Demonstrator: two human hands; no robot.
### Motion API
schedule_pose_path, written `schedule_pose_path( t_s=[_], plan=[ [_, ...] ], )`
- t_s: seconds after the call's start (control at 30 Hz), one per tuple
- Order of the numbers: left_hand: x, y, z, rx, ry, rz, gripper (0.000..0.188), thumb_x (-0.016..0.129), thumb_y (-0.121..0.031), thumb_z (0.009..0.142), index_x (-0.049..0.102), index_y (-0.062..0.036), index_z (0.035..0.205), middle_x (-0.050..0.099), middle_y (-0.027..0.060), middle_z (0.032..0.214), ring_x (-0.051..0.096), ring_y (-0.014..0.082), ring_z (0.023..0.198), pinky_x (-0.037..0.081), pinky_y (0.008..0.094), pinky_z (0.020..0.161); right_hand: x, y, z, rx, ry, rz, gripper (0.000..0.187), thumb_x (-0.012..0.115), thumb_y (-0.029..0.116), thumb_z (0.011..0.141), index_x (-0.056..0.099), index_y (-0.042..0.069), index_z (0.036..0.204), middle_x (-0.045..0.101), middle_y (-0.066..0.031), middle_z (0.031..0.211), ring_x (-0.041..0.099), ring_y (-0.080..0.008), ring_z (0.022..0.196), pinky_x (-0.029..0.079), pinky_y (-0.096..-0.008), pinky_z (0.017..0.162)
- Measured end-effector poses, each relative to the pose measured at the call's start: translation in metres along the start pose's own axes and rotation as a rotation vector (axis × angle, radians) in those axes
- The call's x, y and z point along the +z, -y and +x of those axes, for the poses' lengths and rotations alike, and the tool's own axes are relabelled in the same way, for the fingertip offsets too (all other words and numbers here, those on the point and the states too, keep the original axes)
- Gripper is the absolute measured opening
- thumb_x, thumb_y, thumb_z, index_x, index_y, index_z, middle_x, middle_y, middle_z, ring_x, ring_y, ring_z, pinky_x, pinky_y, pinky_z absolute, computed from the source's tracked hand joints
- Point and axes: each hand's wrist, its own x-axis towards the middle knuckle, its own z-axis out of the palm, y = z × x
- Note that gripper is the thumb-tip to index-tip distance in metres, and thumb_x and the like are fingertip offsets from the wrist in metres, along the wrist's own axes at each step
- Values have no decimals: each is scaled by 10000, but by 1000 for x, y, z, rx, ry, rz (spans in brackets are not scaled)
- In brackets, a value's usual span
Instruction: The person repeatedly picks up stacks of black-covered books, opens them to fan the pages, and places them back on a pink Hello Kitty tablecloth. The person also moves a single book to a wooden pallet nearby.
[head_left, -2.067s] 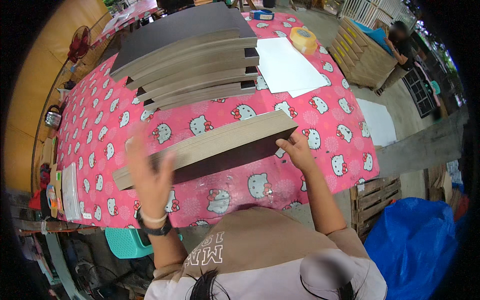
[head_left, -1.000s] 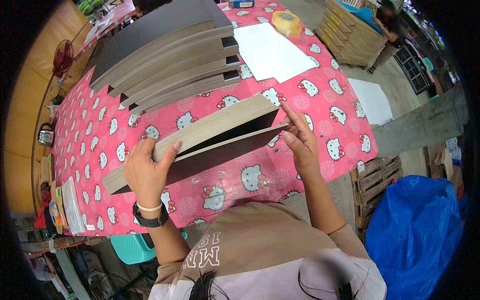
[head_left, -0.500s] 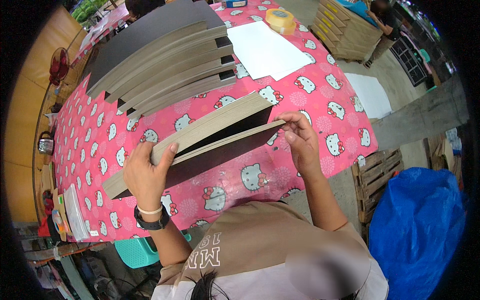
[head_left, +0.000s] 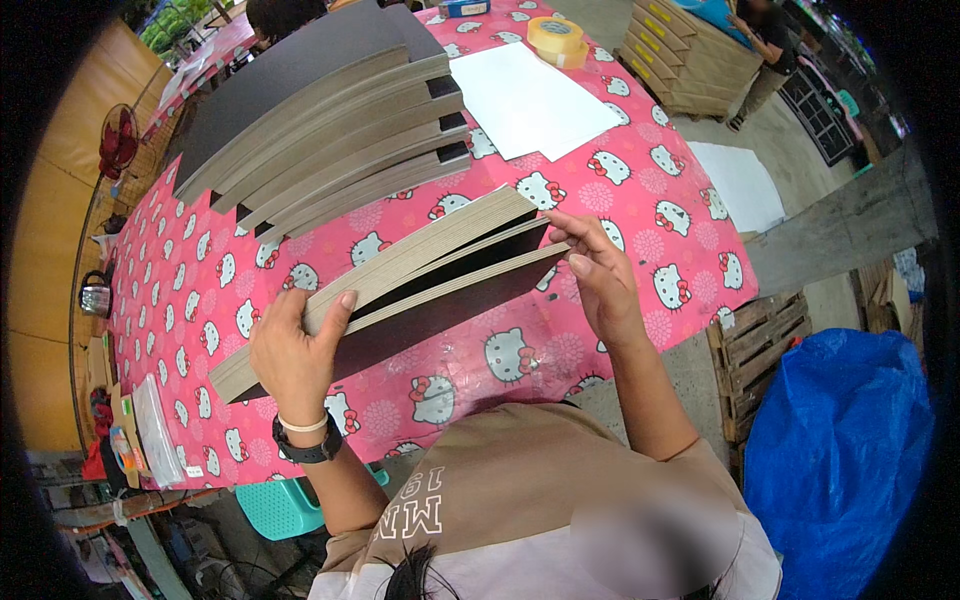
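A thick stack of black cardboard sheets (head_left: 440, 250) with grey edges stands tilted on the table in front of me. My left hand (head_left: 295, 343) wraps around its left part, thumb lying over the grey edges. At the right end, my right hand (head_left: 597, 262) has its fingers and thumb at the sheet corners. The stack fans apart there into a thick far bundle, a thin middle group and a near group, with dark gaps between. Just beyond lie several larger piles of similar black cardboard (head_left: 330, 130), layered in offset bundles.
A pink patterned cloth (head_left: 480, 400) covers the table. White paper sheets (head_left: 530, 100) and rolls of clear tape (head_left: 556, 42) lie at the far right. A blue tarp-covered heap (head_left: 840, 450) and a wooden pallet (head_left: 760, 350) are right of the table. A teal stool (head_left: 280, 507) stands below left. Another person (head_left: 768, 60) is far right.
A thin middle group of sheets has come apart from the near group at the right end. My right fingers have shifted slightly up and left; my left hand keeps its grip.
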Motion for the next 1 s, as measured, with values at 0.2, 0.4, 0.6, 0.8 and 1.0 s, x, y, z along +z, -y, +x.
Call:
schedule_pose_path(
  t_s=[0.2,0.4,0.6,0.8,1.0],
  plan=[
    [-3,-1,0,-5,23,17,498,648,-489,712,496,-17,662,478,114,633,454,310,599,368,381,594,-1,-8,-2,83,-9,94,540,558,302,798,458,11,1242,457,-20,981,436,-113,901,344,-237,819],
    [-3,-1,0,-4,11,6,485,648,-482,712,510,-19,666,495,114,645,473,308,613,373,381,602,-3,-1,4,30,67,-60,603,566,320,791,441,-3,1285,430,-33,1012,413,-117,928,328,-228,820],
    [-1,0,1,-1,21,6,480,644,-495,713,565,-22,703,532,108,672,502,304,635,384,378,613,-2,2,1,25,54,-44,593,575,312,789,454,-7,1274,425,-35,1015,419,-132,968,322,-247,863],
    [-3,0,2,-12,48,-10,478,627,-492,731,587,-17,730,542,116,677,512,306,640,385,385,615,5,1,-2,-32,-36,-36,479,587,246,790,501,-8,1187,458,-53,1035,435,-148,1036,344,-276,909],
    [-4,1,3,2,39,-59,447,598,-459,770,593,-13,747,538,128,672,513,313,638,382,393,601,5,-4,-1,83,9,194,540,578,244,801,440,-3,1260,439,-56,1029,430,-145,1028,342,-261,900]
  ],
)
